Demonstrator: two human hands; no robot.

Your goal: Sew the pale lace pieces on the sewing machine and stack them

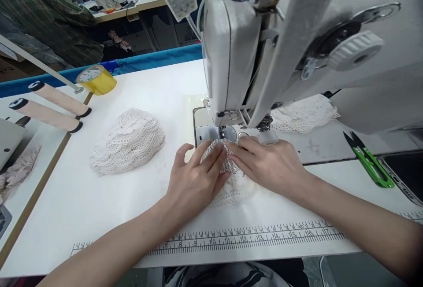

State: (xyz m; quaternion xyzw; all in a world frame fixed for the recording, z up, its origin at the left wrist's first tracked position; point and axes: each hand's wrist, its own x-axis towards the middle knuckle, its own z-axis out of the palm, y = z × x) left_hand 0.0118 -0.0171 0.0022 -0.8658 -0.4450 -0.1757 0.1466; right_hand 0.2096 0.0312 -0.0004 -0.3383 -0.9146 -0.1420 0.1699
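A piece of white lace fabric [233, 190] lies under the presser foot [222, 133] of the sewing machine [228, 53]. My left hand [194, 174] presses on the lace from the left, its fingers bent over the gathered edge just in front of the foot. From the right, my right hand [269, 161] pinches the same lace, its fingertips close to those of the left. Both hands partly cover the fabric, and the needle's tip cannot be made out.
A pile of lace pieces [128, 141] lies to the left, more lace [304, 113] behind the right hand. Green thread snips [368, 159] and a phone [405, 172] are at right. Thread cones [49, 115] and yellow tape [97, 80] stand at left. A person [49, 18] is beyond.
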